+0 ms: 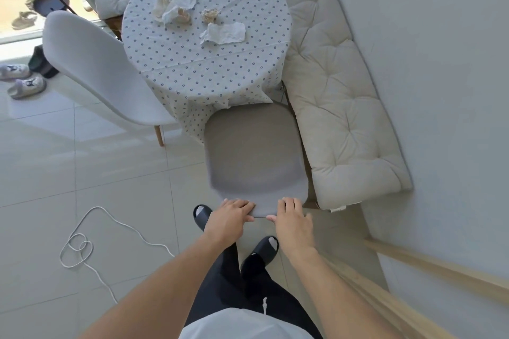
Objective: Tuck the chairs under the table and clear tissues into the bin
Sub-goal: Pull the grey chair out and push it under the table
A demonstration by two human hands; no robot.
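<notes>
A grey chair [252,151] stands directly in front of me, its seat reaching under the hanging cloth of the round table [192,63]. My left hand [230,216] and my right hand [292,217] both grip the top edge of its backrest, side by side. A second chair [93,63], white with wooden legs, stands at the table's left side, its seat partly under the cloth. Several crumpled tissues lie on the dotted tablecloth: a flat one [224,33] nearest me, a balled one [210,15] behind it and a cluster [176,7] to the left. No bin is identifiable.
A cream cushioned bench [338,107] runs along the wall right of the table and behind it. A white cord [82,245] lies looped on the tiled floor at left. Slippers [26,88] and a dark bag [41,63] sit by the glass door. My feet wear black slides.
</notes>
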